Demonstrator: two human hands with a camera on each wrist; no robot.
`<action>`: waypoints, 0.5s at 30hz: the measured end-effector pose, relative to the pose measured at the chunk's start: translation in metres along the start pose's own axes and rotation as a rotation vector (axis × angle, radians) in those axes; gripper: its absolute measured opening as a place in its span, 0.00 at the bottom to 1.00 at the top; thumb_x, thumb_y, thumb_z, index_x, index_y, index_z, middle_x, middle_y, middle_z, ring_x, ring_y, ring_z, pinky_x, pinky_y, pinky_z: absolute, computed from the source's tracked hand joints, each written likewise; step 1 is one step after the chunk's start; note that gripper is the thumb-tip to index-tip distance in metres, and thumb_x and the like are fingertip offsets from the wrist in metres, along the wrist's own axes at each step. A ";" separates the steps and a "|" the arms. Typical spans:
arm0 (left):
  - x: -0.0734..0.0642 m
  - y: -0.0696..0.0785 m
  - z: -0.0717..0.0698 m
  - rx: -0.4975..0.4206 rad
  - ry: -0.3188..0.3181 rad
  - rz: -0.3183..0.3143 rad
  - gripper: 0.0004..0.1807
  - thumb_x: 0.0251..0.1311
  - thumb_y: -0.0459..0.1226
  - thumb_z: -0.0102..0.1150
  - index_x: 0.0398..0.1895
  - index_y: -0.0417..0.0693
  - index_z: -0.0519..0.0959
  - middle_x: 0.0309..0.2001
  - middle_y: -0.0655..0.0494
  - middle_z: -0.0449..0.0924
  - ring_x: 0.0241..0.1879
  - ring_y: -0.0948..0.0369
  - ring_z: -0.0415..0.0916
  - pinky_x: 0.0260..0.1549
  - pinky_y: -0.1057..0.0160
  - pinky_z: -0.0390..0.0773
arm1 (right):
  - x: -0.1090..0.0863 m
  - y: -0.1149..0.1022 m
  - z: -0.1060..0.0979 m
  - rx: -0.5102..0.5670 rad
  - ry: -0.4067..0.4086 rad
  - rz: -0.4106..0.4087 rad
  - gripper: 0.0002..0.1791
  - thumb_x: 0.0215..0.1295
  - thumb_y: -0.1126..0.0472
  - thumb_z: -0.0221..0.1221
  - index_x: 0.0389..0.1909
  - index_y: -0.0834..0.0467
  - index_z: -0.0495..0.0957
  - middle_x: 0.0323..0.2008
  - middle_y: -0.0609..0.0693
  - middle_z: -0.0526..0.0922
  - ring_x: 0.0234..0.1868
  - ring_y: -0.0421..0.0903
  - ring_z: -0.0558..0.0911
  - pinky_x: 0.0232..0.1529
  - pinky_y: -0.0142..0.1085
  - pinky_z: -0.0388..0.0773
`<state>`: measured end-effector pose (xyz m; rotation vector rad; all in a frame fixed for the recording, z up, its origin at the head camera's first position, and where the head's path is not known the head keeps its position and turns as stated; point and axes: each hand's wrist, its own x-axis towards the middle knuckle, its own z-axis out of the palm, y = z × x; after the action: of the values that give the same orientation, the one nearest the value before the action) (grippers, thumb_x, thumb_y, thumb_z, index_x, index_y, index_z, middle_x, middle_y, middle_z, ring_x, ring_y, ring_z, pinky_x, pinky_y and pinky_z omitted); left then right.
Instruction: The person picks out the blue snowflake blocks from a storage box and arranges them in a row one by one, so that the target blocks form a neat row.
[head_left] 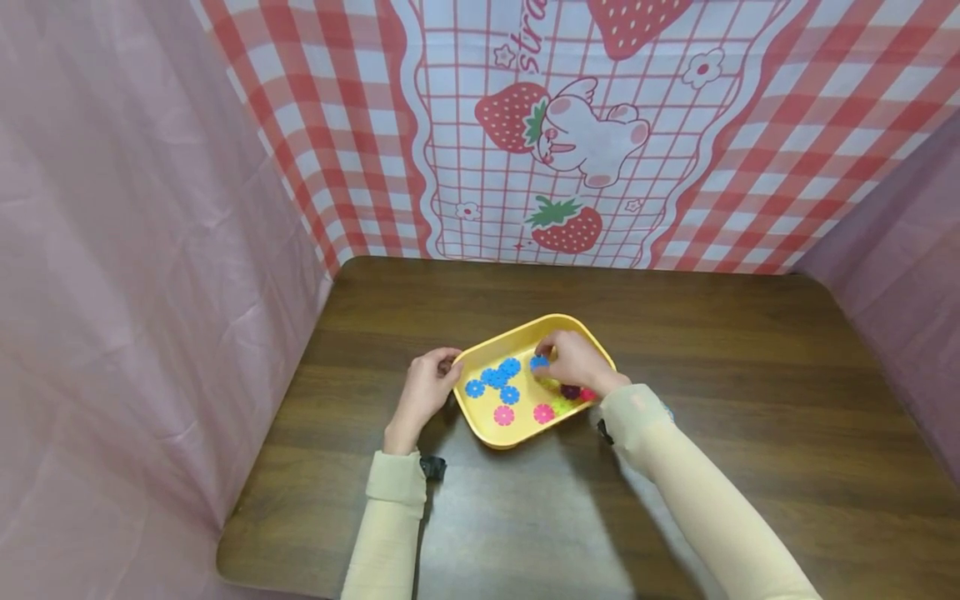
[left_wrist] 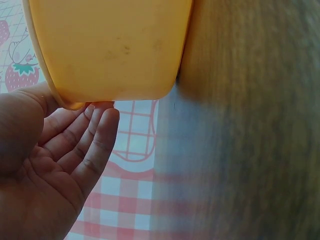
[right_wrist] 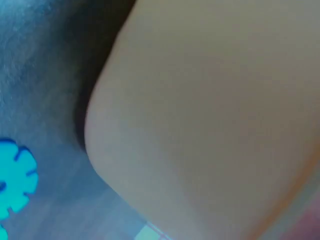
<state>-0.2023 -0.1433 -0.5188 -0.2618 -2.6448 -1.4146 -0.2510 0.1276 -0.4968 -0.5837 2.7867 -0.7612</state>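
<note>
Blue disc [head_left: 536,362] partly behind right hand [head_left: 576,360]

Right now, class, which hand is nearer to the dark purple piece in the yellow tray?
Right. The right hand reaches into the yellow tray, close to the dark purple piece; the left hand holds the rim at the opposite end.
</note>
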 end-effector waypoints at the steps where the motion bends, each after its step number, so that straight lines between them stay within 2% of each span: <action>1: 0.000 -0.001 0.000 -0.004 0.002 0.005 0.11 0.63 0.31 0.64 0.46 0.35 0.84 0.35 0.46 0.85 0.33 0.56 0.81 0.37 0.58 0.83 | -0.001 0.000 -0.002 0.006 0.004 0.000 0.17 0.55 0.57 0.73 0.42 0.63 0.84 0.37 0.53 0.84 0.38 0.49 0.79 0.48 0.45 0.77; 7: 0.000 -0.002 0.001 -0.012 0.007 0.016 0.10 0.63 0.31 0.64 0.45 0.35 0.84 0.34 0.47 0.85 0.32 0.56 0.81 0.36 0.59 0.83 | -0.009 0.000 -0.013 0.039 0.034 -0.016 0.17 0.53 0.57 0.74 0.39 0.63 0.84 0.33 0.50 0.83 0.34 0.47 0.77 0.43 0.44 0.77; 15: 0.000 0.000 -0.001 -0.005 0.000 0.007 0.11 0.63 0.32 0.64 0.46 0.35 0.84 0.34 0.47 0.84 0.33 0.57 0.81 0.36 0.59 0.83 | -0.021 0.011 -0.024 0.042 0.087 -0.083 0.15 0.52 0.58 0.75 0.37 0.61 0.84 0.31 0.48 0.81 0.29 0.45 0.73 0.34 0.39 0.72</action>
<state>-0.2027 -0.1441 -0.5186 -0.2717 -2.6379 -1.4185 -0.2421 0.1554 -0.4806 -0.6774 2.8326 -0.8792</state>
